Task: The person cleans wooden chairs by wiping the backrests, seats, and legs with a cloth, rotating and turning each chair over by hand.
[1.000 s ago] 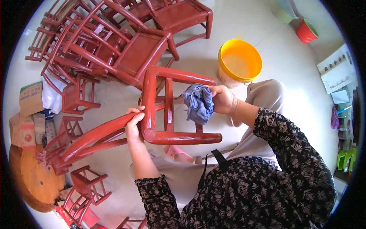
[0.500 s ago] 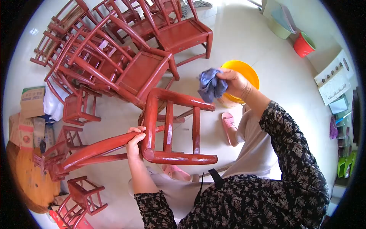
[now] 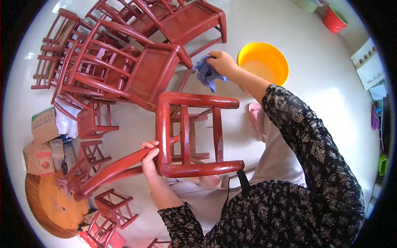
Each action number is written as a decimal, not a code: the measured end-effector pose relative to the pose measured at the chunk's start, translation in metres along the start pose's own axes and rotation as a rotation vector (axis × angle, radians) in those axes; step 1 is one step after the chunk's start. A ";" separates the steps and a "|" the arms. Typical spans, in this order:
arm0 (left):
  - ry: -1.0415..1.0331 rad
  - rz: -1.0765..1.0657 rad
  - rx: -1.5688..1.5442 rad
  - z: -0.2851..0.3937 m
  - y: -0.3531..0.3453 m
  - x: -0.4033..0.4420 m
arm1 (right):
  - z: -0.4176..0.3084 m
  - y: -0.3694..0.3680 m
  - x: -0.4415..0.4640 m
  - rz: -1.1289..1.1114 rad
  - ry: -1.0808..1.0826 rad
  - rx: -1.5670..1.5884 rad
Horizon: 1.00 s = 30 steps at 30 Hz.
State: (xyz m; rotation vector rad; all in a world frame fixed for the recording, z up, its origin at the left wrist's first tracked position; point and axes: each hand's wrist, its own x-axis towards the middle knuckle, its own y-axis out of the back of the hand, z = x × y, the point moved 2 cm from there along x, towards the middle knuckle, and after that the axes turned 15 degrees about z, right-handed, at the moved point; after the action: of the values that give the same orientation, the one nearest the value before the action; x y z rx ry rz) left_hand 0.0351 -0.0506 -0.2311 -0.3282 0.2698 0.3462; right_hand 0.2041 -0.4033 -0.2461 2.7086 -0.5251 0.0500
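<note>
A red wooden chair (image 3: pixel 202 170) lies tipped in front of me, its legs and rungs pointing to the right. My left hand (image 3: pixel 150 156) grips the chair where the backrest meets the seat end. Above the chair, my right hand (image 3: pixel 223 64) holds a crumpled blue-grey cloth (image 3: pixel 208 73) in its closed fingers. The cloth hangs in the air, apart from the chair I hold and close to the corner of another red chair (image 3: pixel 151 74). Right of that hand is a yellow bucket (image 3: pixel 285 68), its inside partly visible.
Several red chairs (image 3: pixel 190 20) crowd the upper left, some stacked. Small red stools (image 3: pixel 111 206), cardboard boxes (image 3: pixel 44 124) and a round wooden board (image 3: pixel 58 206) are at left. A red bucket (image 3: pixel 334 20) stands at upper right. A pink slipper (image 3: pixel 257 120) is beside my leg.
My right hand has moved up and to the left with the cloth, away from the bucket. The left hand keeps its hold on the chair. The whole view has shifted a little.
</note>
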 end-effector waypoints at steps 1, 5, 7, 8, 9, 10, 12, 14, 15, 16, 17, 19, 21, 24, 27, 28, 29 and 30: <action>-0.014 0.032 0.006 -0.002 0.002 0.000 | 0.003 -0.005 -0.001 -0.032 -0.061 0.059; -0.048 -0.074 -0.083 0.004 0.000 -0.004 | 0.000 -0.023 -0.005 -0.176 0.016 -0.078; -0.037 -0.017 -0.048 0.000 0.011 0.001 | -0.005 -0.030 -0.011 -0.244 0.054 -0.048; -0.029 0.038 -0.017 -0.002 0.016 0.003 | -0.009 -0.033 -0.015 -0.309 0.097 -0.019; -0.031 0.042 -0.016 -0.001 0.017 0.002 | -0.014 -0.037 -0.019 -0.415 0.145 -0.013; -0.047 0.065 0.025 -0.002 0.016 0.002 | -0.013 -0.043 -0.022 -0.419 0.146 -0.009; -0.067 0.094 0.068 0.000 0.017 0.001 | -0.019 -0.056 -0.033 -0.550 0.226 0.025; -0.054 0.060 0.091 0.000 0.013 -0.004 | -0.029 -0.057 -0.038 -0.640 0.213 -0.040; -0.076 0.054 0.131 0.001 0.012 -0.006 | -0.032 -0.059 -0.041 -0.657 0.221 -0.119; -0.099 0.051 0.171 0.003 0.009 -0.010 | -0.035 -0.063 -0.042 -0.674 0.231 -0.198; -0.064 0.073 0.143 0.004 0.003 -0.014 | -0.038 -0.068 -0.042 -0.684 0.243 -0.192; -0.038 0.089 0.092 0.002 0.005 -0.019 | -0.036 -0.078 -0.047 -0.868 0.155 -0.321; -0.076 0.119 -0.117 0.007 0.007 -0.030 | -0.035 -0.077 -0.056 -0.943 0.144 -0.250; -0.061 0.397 -0.723 0.023 0.017 -0.041 | -0.051 -0.068 -0.078 -1.016 0.267 -0.213; -0.125 0.656 -0.686 0.027 0.027 -0.037 | -0.060 -0.066 -0.090 -1.040 0.265 -0.250; -0.135 0.653 -0.697 0.025 0.029 -0.039 | -0.060 -0.066 -0.096 -1.050 0.239 -0.246; -0.099 0.645 -0.647 0.023 0.025 -0.041 | -0.046 -0.068 -0.097 -1.012 0.310 -0.272; -0.061 0.637 -0.593 0.021 0.021 -0.042 | -0.034 -0.065 -0.098 -0.998 0.331 -0.209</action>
State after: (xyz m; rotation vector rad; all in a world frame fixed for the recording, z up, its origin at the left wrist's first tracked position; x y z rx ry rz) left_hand -0.0063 -0.0361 -0.2041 -0.8158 0.2021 1.0710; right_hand 0.1377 -0.2999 -0.2484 2.3813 0.8655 0.1551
